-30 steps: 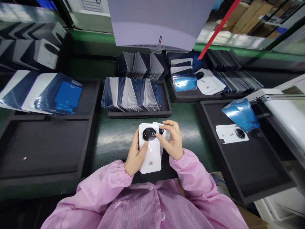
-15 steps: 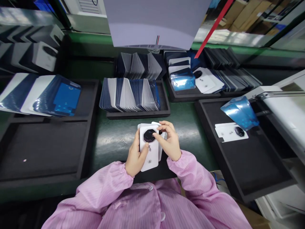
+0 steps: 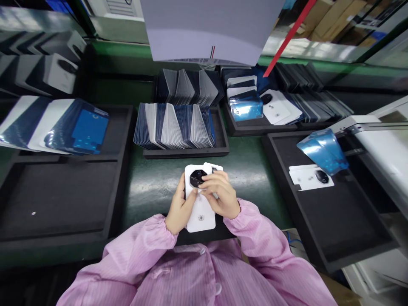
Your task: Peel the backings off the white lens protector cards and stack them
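A white phone back panel [image 3: 201, 212] with a dark octagonal camera area [image 3: 195, 178] lies upright in my left hand [image 3: 179, 208], which is closed on its left edge with the thumb on its face. My right hand [image 3: 221, 195] is bent over the panel's right side, its fingertips close together at the lower right of the camera area. Whether those fingertips pinch anything is too small to tell. Behind the panel, the top of a second white piece [image 3: 212, 165] sticks out at the right, mostly hidden by my right hand.
Ahead stands a black tray [image 3: 186, 152] packed with white and blue sheets. On the right, another tray [image 3: 347, 225] holds white panels [image 3: 307, 177] and blue film [image 3: 325, 151]. A divided tray [image 3: 57, 199] with fanned sheets [image 3: 60, 125] is at left.
My right fingertips have moved down from the middle of the camera area to its lower edge. The held panel has shifted slightly, and more of the second piece's top shows.
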Demonstrator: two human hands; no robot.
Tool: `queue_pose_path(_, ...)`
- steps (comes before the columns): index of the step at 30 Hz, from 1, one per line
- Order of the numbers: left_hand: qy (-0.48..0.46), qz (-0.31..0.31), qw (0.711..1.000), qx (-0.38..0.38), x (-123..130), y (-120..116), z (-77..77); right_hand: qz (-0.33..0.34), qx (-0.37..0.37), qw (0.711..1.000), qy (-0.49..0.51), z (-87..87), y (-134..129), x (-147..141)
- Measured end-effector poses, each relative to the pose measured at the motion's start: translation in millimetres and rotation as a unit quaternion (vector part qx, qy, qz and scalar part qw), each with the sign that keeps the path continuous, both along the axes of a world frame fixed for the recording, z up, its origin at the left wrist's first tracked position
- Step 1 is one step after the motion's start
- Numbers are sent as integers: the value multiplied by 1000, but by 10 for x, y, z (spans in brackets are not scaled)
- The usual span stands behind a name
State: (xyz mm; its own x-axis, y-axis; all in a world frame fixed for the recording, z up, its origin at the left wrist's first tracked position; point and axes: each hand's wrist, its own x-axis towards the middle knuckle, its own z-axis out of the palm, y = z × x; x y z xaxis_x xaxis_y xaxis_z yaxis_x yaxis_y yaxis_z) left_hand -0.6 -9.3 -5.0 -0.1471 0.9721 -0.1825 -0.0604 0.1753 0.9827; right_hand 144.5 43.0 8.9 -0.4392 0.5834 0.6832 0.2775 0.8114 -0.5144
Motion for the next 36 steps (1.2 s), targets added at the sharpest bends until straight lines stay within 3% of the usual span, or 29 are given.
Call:
queue_pose_path(3, -3, 13, 1000, -4, -11, 14, 25, 52, 14, 999, -1, -27, -7, -6)
queue_pose_path(16, 35, 29, 998, 36, -31, -17, -7, 116, 45, 990, 64, 29, -51, 4)
queue_pose_path(36, 29, 17, 998, 53, -42, -21, -29, 101, 38, 990, 86, -4, -46, -7)
